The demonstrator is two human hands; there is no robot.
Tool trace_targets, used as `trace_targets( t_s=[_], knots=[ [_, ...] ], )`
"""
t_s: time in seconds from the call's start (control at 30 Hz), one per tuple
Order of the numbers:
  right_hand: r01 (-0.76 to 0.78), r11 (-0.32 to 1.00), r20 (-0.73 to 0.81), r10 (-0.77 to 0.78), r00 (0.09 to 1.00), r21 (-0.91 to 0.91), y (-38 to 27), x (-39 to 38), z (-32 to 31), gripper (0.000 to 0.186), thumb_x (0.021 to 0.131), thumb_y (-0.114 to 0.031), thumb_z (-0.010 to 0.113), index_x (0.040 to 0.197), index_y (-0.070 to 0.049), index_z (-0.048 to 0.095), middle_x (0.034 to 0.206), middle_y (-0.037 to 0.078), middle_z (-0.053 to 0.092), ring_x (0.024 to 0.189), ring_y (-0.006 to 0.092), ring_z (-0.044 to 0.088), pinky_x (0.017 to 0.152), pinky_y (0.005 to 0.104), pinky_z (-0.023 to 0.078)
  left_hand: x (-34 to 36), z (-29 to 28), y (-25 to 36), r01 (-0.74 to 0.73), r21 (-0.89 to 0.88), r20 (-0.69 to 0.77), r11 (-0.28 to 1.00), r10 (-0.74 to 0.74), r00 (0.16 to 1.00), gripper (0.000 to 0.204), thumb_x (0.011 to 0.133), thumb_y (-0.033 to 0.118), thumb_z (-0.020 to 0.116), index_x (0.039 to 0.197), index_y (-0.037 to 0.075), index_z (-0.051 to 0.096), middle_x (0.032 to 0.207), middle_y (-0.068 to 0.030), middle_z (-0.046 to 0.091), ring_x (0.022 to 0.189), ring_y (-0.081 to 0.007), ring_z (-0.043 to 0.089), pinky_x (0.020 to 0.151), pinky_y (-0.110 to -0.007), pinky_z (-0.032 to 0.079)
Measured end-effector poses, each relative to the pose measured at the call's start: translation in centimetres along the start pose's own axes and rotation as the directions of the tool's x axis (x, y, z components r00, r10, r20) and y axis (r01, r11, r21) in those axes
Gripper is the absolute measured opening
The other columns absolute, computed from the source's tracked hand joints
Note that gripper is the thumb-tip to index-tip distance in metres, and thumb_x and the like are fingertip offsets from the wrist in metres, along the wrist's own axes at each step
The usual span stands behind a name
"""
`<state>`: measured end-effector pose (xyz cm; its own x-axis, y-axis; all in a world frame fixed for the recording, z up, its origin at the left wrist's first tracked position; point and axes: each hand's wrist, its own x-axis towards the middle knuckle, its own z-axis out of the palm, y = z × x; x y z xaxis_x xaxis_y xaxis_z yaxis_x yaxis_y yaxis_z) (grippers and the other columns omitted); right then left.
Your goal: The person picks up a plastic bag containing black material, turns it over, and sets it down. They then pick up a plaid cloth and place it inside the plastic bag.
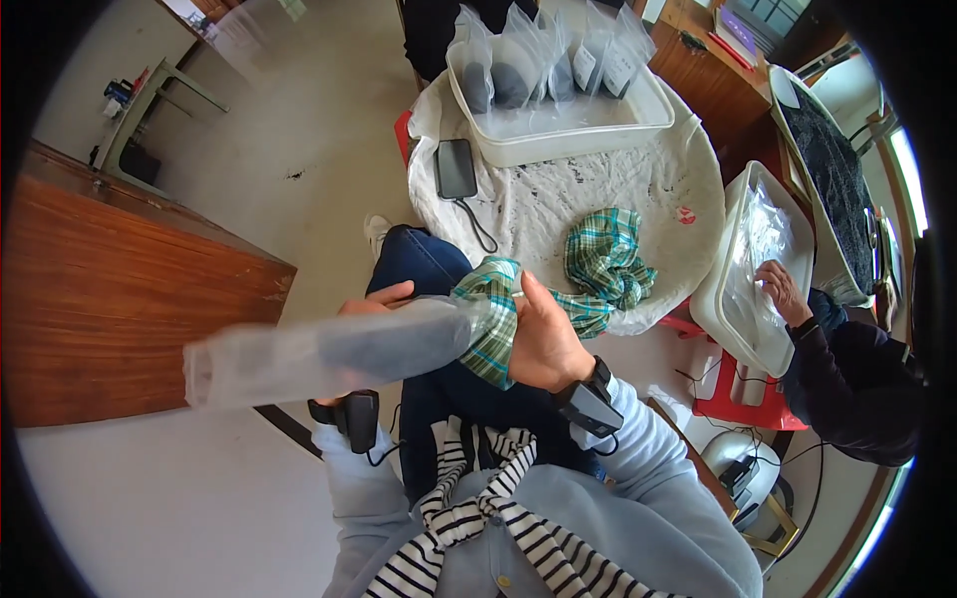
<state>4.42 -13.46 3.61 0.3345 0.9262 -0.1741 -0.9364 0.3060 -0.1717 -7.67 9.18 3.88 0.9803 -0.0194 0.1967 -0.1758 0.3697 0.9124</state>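
Note:
A long clear plastic bag (269,364), blurred along its left end, lies across in front of me above my lap. A dark, flat, rounded thing (399,347) shows inside it. My left hand (377,299) grips the bag from behind, partly hidden by it. With my right hand (548,344), I hold a green plaid cloth (488,354) wrapped about the bag's right end. More of the green plaid cloth (603,254) lies bunched on the round table; whether it is one piece with the held part, I cannot tell.
A white cloth (558,209) covers the round table (688,149). On it stand a white tub (568,149) with several filled clear bags and a black phone-like device (456,169) with a strap. At right, another person's hand (783,292) reaches into a white tub (733,269) of clear plastic bags.

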Motion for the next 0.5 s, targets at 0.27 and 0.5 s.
trace_targets(
  t_s=[0.27,0.5],
  knots=[
    [-0.117,0.955,-0.234,0.052,0.971,-0.271,0.3,0.3,0.2,0.048,0.093,-0.034,0.056,0.124,0.002,0.052,0.123,0.013,0.058,0.115,0.0231,0.055,0.1,0.04,0.041,1.4,0.2,0.8,-0.139,0.424,0.116,0.895,0.099,0.988,0.065,0.088,0.039,0.059,0.139,0.007,0.036,0.144,-0.0211,0.031,0.131,-0.0346,0.037,0.107,-0.047,0.033],
    [0.224,0.963,-0.247,-0.256,0.935,-0.151,2.4,0.2,-1.8,0.035,0.092,-0.02,0.058,0.118,0.003,0.055,0.111,0.012,0.064,0.097,0.0205,0.063,0.087,0.0351,0.05,-3.1,3.4,-5.5,0.204,0.303,-0.544,0.931,-0.006,0.839,0.065,0.09,0.038,0.053,0.142,0.006,0.03,0.142,-0.0136,0.036,0.126,-0.0224,0.041,0.104,-0.038,0.036]
  ],
)
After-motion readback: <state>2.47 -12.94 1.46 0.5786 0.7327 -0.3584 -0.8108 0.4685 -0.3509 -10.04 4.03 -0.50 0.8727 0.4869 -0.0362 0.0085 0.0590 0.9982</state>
